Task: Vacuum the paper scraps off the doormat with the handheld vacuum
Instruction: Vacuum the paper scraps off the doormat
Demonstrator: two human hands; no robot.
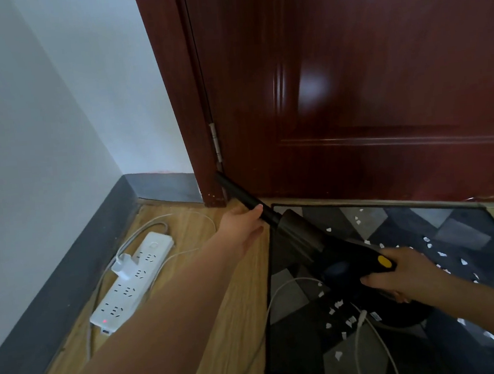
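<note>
A black handheld vacuum (pixel 320 240) with a yellow button hangs over the left part of the doormat (pixel 462 244), a dark mat with grey geometric patches lying in front of the door. Its long black nozzle points up and left toward the door hinge. My left hand (pixel 243 226) grips the nozzle near its base. My right hand (pixel 408 274) grips the vacuum's handle at the rear. Several white paper scraps (pixel 338 304) lie scattered over the mat, below the vacuum and to its right.
A dark red door (pixel 365 85) stands shut behind the mat. A white power strip (pixel 131 282) with a plugged-in charger lies on the wooden floor at the left, by the grey skirting. A white cable (pixel 362 335) runs across the mat's near side.
</note>
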